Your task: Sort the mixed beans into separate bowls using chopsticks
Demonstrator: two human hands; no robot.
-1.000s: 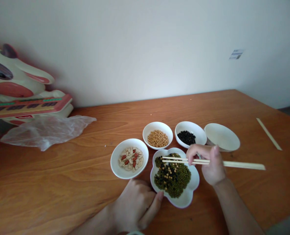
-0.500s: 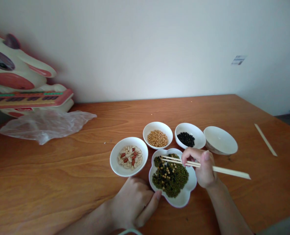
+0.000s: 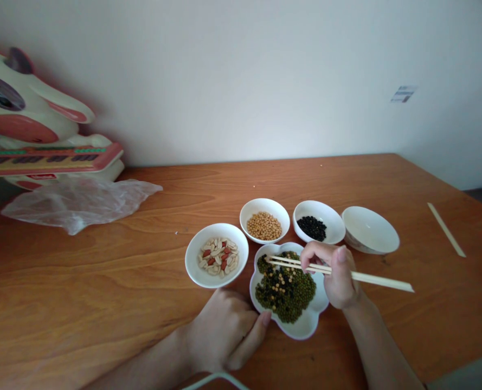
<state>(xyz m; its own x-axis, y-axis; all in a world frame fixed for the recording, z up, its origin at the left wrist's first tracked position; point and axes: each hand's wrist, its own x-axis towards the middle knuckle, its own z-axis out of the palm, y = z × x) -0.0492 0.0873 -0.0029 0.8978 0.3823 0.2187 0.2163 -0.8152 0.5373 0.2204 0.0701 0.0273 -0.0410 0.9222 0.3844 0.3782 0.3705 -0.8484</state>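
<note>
A white flower-shaped dish [image 3: 306, 324] on the wooden table holds mixed green, black and yellow beans [image 3: 285, 287]. My right hand [image 3: 336, 273] grips a pair of wooden chopsticks [image 3: 371, 278], their tips over the left part of the bean pile. My left hand [image 3: 224, 336] rests curled on the table, its thumb touching the dish's left rim. Behind the dish stand small white bowls: one with peanuts [image 3: 217, 261], one with yellow soybeans [image 3: 264, 225], one with black beans [image 3: 313, 227], and an empty bowl [image 3: 370, 229].
A crumpled clear plastic bag [image 3: 78, 200] lies at the back left, in front of a cartoon animal toy with a keyboard [image 3: 41, 141]. A loose wooden stick [image 3: 446, 229] lies at the far right. A white wall runs along the table's back edge.
The chopsticks have tilted slightly, tips now a little lower over the beans. My right hand shifted a little to the left. My left hand stays at the dish's rim.
</note>
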